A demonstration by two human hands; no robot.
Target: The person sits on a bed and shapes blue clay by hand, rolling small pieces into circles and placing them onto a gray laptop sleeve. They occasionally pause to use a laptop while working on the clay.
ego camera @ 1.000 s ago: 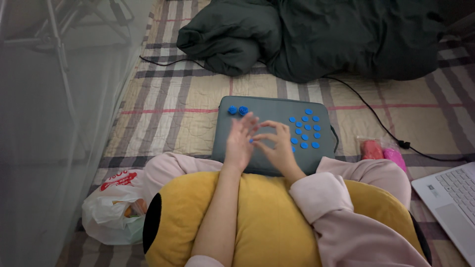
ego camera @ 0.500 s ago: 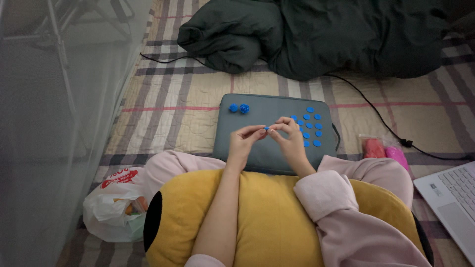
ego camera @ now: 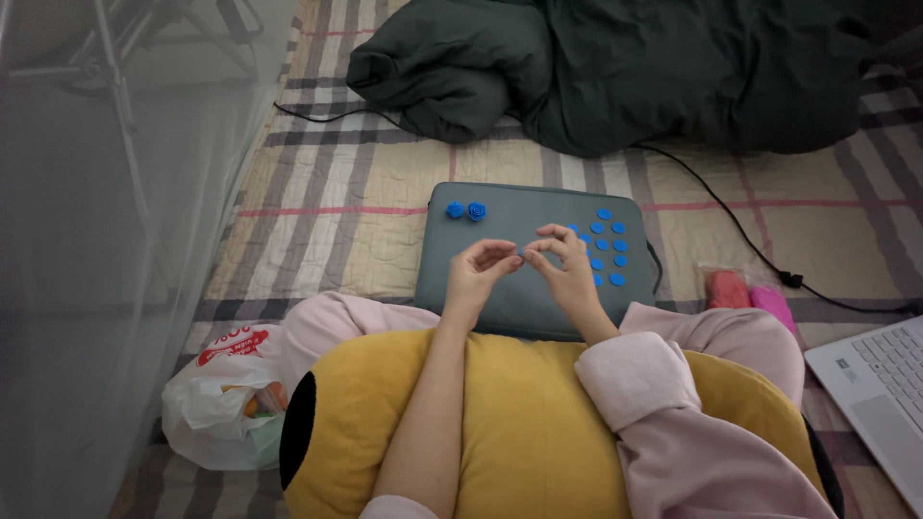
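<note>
A plaid quilt (ego camera: 317,231) in cream, grey and faint red covers the bed, with a dark green blanket (ego camera: 615,67) bunched along its far edge and a sheer mosquito net (ego camera: 106,288) hanging down the left side. A grey padded sleeve (ego camera: 500,216) lies flat on the quilt in front of the person, whose forearms rest over a yellow cushion (ego camera: 519,423). Above the sleeve's middle, the left hand (ego camera: 476,274) and right hand (ego camera: 567,269) meet fingertip to fingertip; each grip is narrow, thumb and forefinger pinched close together at the point where the hands touch, and whatever small thing sits between them is too tiny to make out. Just beyond the right hand, a cluster of flat blue discs (ego camera: 606,240) sits on the sleeve's right part, some hidden behind the fingers. Two blue rose shapes (ego camera: 465,210) stand side by side near the sleeve's far left corner, well apart from the discs. A black cable (ego camera: 731,226) runs across the quilt to the right. Pink lumps in a clear bag (ego camera: 750,293) lie beside the right knee, a white laptop (ego camera: 880,384) shows at the lower right edge, and a white plastic bag (ego camera: 216,404) sits at the lower left.
</note>
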